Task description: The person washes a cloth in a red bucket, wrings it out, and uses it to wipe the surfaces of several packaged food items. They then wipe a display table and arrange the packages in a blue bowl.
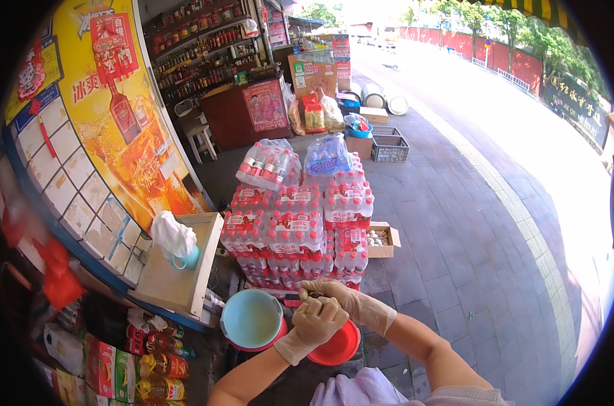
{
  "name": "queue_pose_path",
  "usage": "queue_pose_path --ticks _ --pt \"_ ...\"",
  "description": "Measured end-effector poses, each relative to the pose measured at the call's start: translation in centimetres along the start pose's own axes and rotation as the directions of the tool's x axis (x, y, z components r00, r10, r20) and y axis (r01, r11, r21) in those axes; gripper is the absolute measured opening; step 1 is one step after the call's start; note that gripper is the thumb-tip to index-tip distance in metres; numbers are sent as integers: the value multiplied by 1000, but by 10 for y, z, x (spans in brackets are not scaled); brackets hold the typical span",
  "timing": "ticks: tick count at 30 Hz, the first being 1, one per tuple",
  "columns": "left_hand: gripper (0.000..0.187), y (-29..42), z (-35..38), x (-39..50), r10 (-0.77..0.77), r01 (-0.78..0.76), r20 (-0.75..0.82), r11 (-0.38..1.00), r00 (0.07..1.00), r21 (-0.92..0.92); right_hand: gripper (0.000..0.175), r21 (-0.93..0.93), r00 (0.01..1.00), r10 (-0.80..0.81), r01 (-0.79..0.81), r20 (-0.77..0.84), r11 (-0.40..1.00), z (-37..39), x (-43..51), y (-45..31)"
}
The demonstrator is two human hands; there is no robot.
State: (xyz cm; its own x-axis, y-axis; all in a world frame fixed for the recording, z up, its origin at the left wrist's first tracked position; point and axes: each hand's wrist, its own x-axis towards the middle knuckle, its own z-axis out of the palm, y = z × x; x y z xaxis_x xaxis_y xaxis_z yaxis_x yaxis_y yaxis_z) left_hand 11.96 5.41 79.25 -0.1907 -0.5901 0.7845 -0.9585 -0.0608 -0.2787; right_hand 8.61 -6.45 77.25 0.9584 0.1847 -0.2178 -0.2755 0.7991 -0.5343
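Both hands wear thin pale gloves and meet above a red plastic basin (336, 345). My left hand (316, 320) is closed in front, with a pink-red handle (292, 303) showing at its left side; the rest of that tool is hidden. Just behind and to the right, my right hand (332, 293) pinches a small dark object (314, 294), whose kind I cannot tell. To the left of the hands, a light blue bucket (252, 318) holds cloudy liquid and sits over a red container.
Shrink-wrapped bottle packs (294, 228) are stacked beyond the hands. A cardboard box (382, 249) of whitish pieces stands on the paving at their right. A wooden tray table (205, 264) bears a light blue mug (186, 259). Oil bottles (162, 388) stand lower left.
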Motion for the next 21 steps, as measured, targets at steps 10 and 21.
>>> queue_pose_path --ticks 10,21 --pt "13 -13 31 17 492 -502 123 861 862 76 39 -906 991 42 -133 -127 401 2 25 -51" --pt "19 -16 83 5 620 -647 199 751 759 131 38 -942 945 -89 -322 -314 -97 -63 74 -44"
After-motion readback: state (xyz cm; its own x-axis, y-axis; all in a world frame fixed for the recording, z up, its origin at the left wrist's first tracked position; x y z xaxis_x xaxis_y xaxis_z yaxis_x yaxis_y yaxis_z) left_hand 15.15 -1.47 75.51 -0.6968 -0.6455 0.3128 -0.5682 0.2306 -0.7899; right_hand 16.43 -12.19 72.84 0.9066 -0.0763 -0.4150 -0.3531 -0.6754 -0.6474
